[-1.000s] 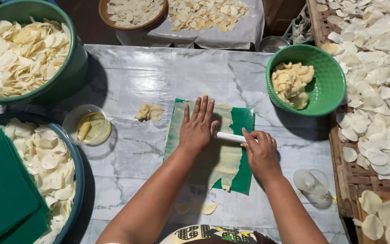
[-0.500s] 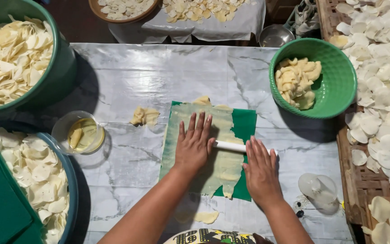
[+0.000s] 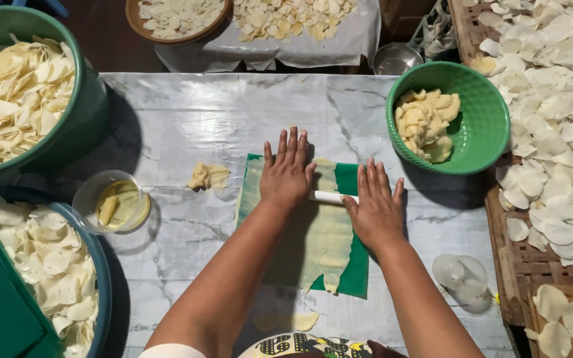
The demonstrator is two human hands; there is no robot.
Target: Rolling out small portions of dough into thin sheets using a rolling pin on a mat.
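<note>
A thin sheet of pale yellow dough (image 3: 329, 245) lies stretched over a green mat (image 3: 354, 275) in the middle of the marble table. Across it lies a white rolling pin (image 3: 331, 197), mostly hidden under my hands. My left hand (image 3: 286, 174) presses flat on the pin's left end with fingers spread. My right hand (image 3: 376, 209) lies flat on the pin's right end, fingers pointing away from me. A small lump of dough (image 3: 208, 176) sits on the table left of the mat.
A green bowl of dough pieces (image 3: 482, 113) stands at the right. A small glass bowl (image 3: 111, 202) stands at the left. Tubs of pale round slices (image 3: 77, 126) are at the far left. A woven tray of slices (image 3: 515, 265) runs along the right edge. An upturned clear cup (image 3: 462, 278) sits by it.
Both hands have rolled the pin away from me along the dough, then sit a little farther up the mat than before. The dough sheet looks longer.
</note>
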